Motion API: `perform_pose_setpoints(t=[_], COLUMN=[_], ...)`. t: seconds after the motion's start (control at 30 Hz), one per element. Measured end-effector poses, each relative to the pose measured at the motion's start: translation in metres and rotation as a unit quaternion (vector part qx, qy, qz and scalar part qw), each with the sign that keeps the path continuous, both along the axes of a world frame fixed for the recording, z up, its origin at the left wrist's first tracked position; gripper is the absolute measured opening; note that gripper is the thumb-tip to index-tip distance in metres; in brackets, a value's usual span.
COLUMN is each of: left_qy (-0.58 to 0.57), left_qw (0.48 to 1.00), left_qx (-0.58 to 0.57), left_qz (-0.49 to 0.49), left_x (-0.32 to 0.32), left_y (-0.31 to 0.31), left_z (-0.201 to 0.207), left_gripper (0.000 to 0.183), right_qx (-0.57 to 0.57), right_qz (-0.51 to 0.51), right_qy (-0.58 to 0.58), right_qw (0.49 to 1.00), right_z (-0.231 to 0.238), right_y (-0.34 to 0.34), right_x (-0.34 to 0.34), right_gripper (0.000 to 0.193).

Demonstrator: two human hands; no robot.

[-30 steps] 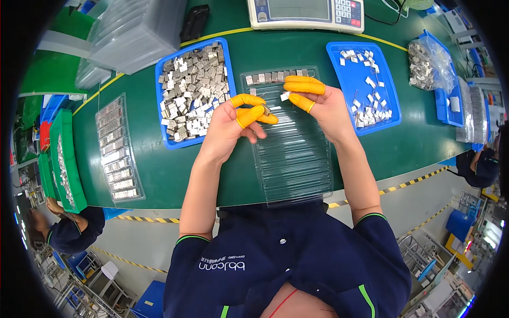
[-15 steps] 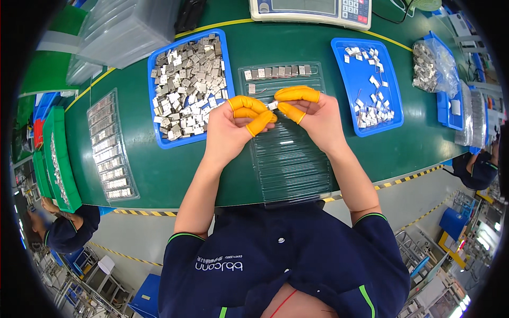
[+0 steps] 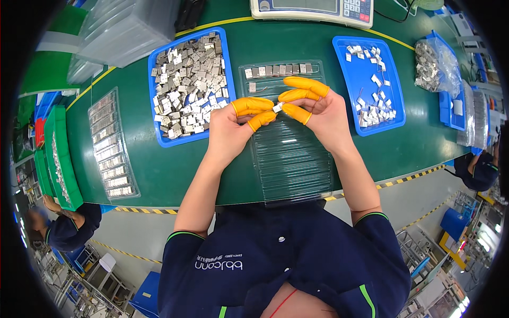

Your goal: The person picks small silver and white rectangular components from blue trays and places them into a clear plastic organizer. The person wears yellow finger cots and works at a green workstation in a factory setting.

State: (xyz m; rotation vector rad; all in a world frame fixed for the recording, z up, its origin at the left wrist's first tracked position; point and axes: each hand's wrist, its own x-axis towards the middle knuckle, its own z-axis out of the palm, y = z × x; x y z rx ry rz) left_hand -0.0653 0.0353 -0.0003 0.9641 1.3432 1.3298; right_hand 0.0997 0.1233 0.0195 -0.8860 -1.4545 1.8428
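Observation:
Both my hands meet over the middle of the table, with yellow finger cots on the thumbs and fingers. A small white-and-silver USB plug (image 3: pixel 278 107) sits between the fingertips. My left hand (image 3: pixel 229 127) is closed in a pinch at its left end. My right hand (image 3: pixel 324 112) pinches its right side with thumb and forefinger. Under the hands lies a clear plastic ribbed tray (image 3: pixel 291 159). Its top slot holds a row of USB plugs (image 3: pixel 275 70), and a single plug (image 3: pixel 253 87) lies in the slot below, a thin wire beside it.
A blue tray (image 3: pixel 230 74) heaped with metal USB plugs stands left. At right a blue tray (image 3: pixel 347 79) holds small white pieces with wires. A filled clear tray (image 3: pixel 112 153) and green bin (image 3: pixel 68 159) lie further left. A scale (image 3: pixel 313 11) stands at the back.
My right hand has shifted slightly right and its fingers have opened out a little. My left fingers have straightened, and the plug between the hands has tilted.

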Motion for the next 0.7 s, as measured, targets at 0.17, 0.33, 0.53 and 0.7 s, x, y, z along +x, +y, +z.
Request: perform_pose_setpoints(t=[0.17, 0.33, 0.53, 0.7], left_qy=[-0.039, 0.072, 0.007, -0.094], left_qw=[0.999, 0.997, 1.000, 0.995], left_qx=[0.015, 0.024, 0.002, -0.001], left_qz=[0.010, 0.004, 0.010, -0.033], left_x=[-0.002, 0.000, -0.003, -0.002], left_y=[-0.001, -0.002, -0.008, -0.006], left_z=[-0.001, -0.001, -0.004, -0.001], left_gripper=[0.020, 0.020, 0.018, 0.016], right_qx=[0.011, 0.013, -0.035, 0.054], right_qz=[-0.027, 0.012, 0.024, 0.143], right_qy=[-0.001, -0.012, -0.029, -0.031], right_qw=[1.000, 1.000, 0.999, 0.988], right_z=[0.002, 0.002, 0.008, -0.003], right_y=[0.003, -0.003, -0.002, 0.007], right_x=[0.002, -0.001, 0.004, 0.012], right_gripper=[0.047, 0.051, 0.040, 0.022])
